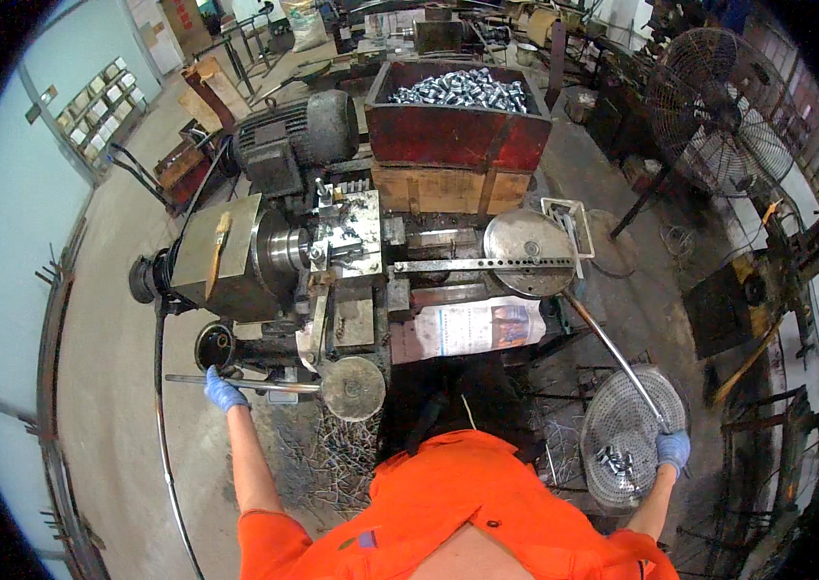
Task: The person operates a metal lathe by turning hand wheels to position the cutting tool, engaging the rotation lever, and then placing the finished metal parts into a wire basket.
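Observation:
My left hand (225, 389), in a blue glove, is closed round a long metal lever (279, 385) that runs to a round metal disc (352, 390) at the machine's front. On the right, my gloved right hand (672, 450) grips the lower end of a slanting steel lever (613, 349). That lever's upper end meets a larger round plate (528, 246), over which a drilled flat bar (477, 264) lies. Between my arms stands a lathe-like machine, its spindle (286, 249) facing a metal slide block (350, 232). Whether a workpiece sits there is too small to tell.
A red bin (458, 137) full of shiny metal pieces stands behind the machine. By my right hand, a round perforated tray (613, 416) holds several metal pieces. A motor (298, 135), a brush (221, 253), newspaper (468, 327) and a large fan (719, 111) are around.

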The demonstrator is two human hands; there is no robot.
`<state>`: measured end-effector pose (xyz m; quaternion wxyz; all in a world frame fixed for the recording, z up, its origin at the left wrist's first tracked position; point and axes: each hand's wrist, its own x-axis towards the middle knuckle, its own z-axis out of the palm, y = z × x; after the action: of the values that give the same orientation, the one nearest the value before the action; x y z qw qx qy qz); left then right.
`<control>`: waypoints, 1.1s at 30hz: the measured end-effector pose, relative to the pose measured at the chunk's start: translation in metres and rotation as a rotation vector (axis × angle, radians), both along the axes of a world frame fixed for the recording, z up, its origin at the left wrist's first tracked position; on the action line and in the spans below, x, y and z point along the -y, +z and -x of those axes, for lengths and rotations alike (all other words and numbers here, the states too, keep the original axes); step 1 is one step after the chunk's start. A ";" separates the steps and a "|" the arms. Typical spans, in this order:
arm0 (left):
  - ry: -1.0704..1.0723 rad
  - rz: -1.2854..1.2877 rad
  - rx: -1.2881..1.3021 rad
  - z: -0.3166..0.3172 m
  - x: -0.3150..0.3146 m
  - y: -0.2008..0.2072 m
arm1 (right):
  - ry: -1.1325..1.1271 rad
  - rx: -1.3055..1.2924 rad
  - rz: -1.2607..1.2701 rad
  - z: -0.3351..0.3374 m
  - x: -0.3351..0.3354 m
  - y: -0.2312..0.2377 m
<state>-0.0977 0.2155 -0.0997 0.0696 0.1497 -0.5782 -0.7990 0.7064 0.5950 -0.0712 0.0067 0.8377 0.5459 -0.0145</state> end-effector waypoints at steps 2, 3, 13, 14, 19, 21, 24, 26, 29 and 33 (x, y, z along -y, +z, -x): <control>-0.005 -0.021 -0.006 0.001 0.001 -0.001 | -0.005 0.034 0.023 0.011 0.005 0.010; -0.005 -0.017 -0.005 0.001 0.000 -0.001 | -0.008 0.052 0.033 0.016 0.007 0.014; 0.005 -0.013 -0.002 0.003 0.000 -0.006 | 0.007 0.104 -0.018 0.009 0.008 0.003; 0.013 -0.014 0.002 0.004 0.001 -0.008 | 0.000 0.100 -0.002 0.010 0.008 0.007; -0.021 -0.015 0.003 0.002 -0.002 -0.007 | 0.130 -0.032 -0.130 0.034 0.006 -0.002; -0.029 -0.008 0.020 -0.001 -0.001 -0.004 | 0.324 -0.047 -0.278 0.072 0.000 -0.013; -0.031 0.044 0.041 0.003 0.007 -0.005 | 0.464 0.080 -0.336 0.154 -0.023 0.004; -0.036 0.076 0.067 0.004 0.011 -0.006 | 0.502 0.149 -0.254 0.187 -0.046 0.022; -0.054 0.083 0.080 -0.002 0.006 -0.002 | 0.550 0.274 -0.161 0.203 -0.080 0.034; -0.045 0.117 0.098 0.002 0.017 -0.018 | 0.590 0.261 -0.347 0.197 -0.169 0.025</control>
<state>-0.0993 0.1990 -0.1181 0.0318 0.1713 -0.6298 -0.7570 0.5098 0.7636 -0.0465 -0.0620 0.6276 0.7530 0.1878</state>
